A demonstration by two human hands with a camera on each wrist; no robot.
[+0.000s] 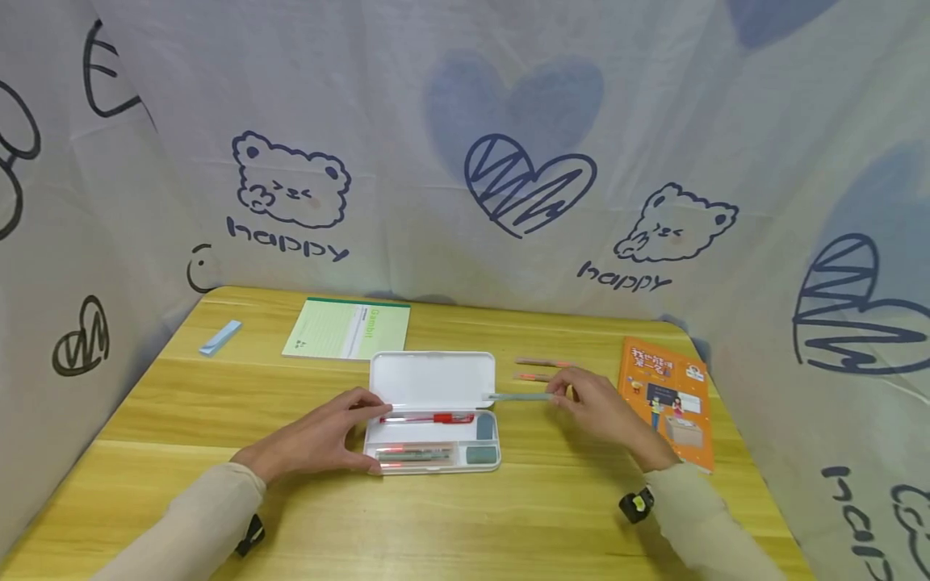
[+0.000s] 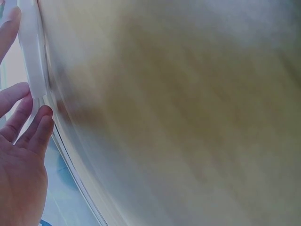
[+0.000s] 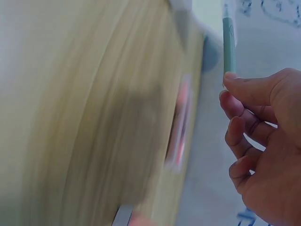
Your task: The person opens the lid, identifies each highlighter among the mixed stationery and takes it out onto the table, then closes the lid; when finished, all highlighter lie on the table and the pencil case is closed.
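Note:
A white pencil case (image 1: 432, 379) lies on the table with its lid folded back. My left hand (image 1: 320, 436) grips the case's left end, thumb at the front corner and fingers near the hinge. My right hand (image 1: 596, 410) pinches one end of a slim grey-green pen (image 1: 519, 396) between thumb and forefinger. The pen's other end overlaps the lid's right edge in the head view; its green barrel (image 3: 228, 44) shows in the right wrist view. Inside the case are a red pen (image 1: 436, 419), a clear sleeve of slim sticks (image 1: 414, 455) and two grey-green blocks (image 1: 480, 455).
Two slim reddish-brown packs (image 1: 536, 362) lie behind my right hand. An orange book (image 1: 679, 407) is to the right, a pale green notebook (image 1: 341, 329) behind the case, and a light blue bar (image 1: 220, 337) at the far left. A printed curtain (image 1: 407, 210) hangs behind the table.

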